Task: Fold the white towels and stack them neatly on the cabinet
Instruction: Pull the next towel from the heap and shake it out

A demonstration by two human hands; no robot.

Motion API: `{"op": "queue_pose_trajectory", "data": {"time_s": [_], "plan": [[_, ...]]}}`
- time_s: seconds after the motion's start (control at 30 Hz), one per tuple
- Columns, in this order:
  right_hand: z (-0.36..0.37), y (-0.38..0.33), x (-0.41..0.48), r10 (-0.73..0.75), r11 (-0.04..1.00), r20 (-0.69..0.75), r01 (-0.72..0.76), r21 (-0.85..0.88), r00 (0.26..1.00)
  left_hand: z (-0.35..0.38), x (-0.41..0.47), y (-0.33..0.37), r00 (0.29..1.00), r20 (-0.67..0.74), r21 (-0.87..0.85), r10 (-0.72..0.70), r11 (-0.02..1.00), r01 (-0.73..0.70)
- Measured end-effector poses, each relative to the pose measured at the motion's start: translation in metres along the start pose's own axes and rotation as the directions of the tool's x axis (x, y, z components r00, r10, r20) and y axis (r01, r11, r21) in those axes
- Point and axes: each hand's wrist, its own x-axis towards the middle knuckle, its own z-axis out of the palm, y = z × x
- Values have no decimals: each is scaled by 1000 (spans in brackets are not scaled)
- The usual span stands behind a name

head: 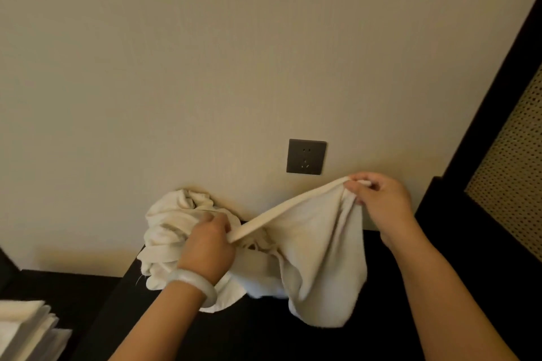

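Stack of folded white towels (23, 328) at far lower left, well apart from both hands. Crumpled towel pile (170, 223) on the dark cabinet top (264, 337), touching and just behind the left fingers. Then left hand (206, 243), pale bangle (193, 284) on wrist, fingers curled tight round one end of the held towel (319, 258) hem. Hem stretched up to right hand (378, 199), whose fingertips pinch the other corner. Cloth sags below both sets of fingers. Wall socket (306, 156) just up-left of the right fingertips.

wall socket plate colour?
Dark grey-brown, matte; the wall socket plate shows clearly in the head view, above the towel.
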Motion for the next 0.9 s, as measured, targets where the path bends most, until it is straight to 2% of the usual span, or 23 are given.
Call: {"op": "queue_pose_trajectory", "data": {"time_s": [0.07, 0.13, 0.17, 0.23, 0.27, 0.3, 0.37, 0.4, 0.43, 0.53, 0.63, 0.7, 0.73, 0.77, 0.83, 0.87, 0.9], "plan": [[-6, -7, 17, -16, 998, -137, 23, 50, 990, -6, 5, -12, 994, 43, -55, -102, 993, 104], [-3, -8, 28, 3, 999, -184, 5, 44, 983, -8, 9, -17, 978, 160, -180, -137, 970, 165], [4, -5, 29, 30, 999, -141, -28, 16, 990, -7, 10, -18, 965, 224, -251, -137, 948, 193], [24, 7, 17, 103, 994, 46, -101, -52, 994, -1, 7, -12, 920, 357, -420, -165, 851, 315], [35, 15, 6, 131, 990, 140, -122, -71, 981, 5, 5, -9, 885, 421, -521, -201, 744, 417], [45, 23, -8, 144, 989, 221, -132, -68, 964, 13, 3, -7, 834, 495, -615, -244, 579, 535], [59, 40, -40, 158, 987, 344, -149, -53, 926, 28, 0, -3, 707, 657, -698, -262, 144, 702], [64, 47, -54, 176, 984, 383, -166, -59, 907, 35, 0, -1, 666, 703, -689, -250, -8, 725], [67, 54, -68, 204, 979, 412, -190, -76, 888, 43, 0, -1, 643, 722, -680, -255, -88, 728], [72, 66, -99, 267, 963, 450, -256, -87, 852, 55, 2, -2, 607, 756, -653, -247, -221, 724], [76, 71, -118, 290, 955, 447, -284, -80, 847, 62, -4, -2, 646, 759, -625, -77, -363, 691], [80, 73, -122, 309, 951, 371, -286, -117, 876, 66, -13, -1, 691, 722, -615, 42, -418, 668], [83, 73, -122, 332, 943, 313, -314, -109, 890, 69, -17, 0, 711, 701, -647, 49, -375, 664], [85, 72, -121, 361, 933, 258, -350, -88, 896, 71, -21, 0, 733, 681, -714, 2, -223, 664], [88, 69, -117, 395, 919, 169, -390, -63, 903, 75, -31, 1, 794, 579, -743, -185, 283, 607], [89, 68, -115, 397, 918, 138, -391, -69, 908, 77, -37, -1, 842, 462, -684, -278, 493, 538], [90, 66, -113, 394, 919, 114, -388, -70, 912, 76, -42, -1, 894, 328, -634, -306, 631, 448]]}}
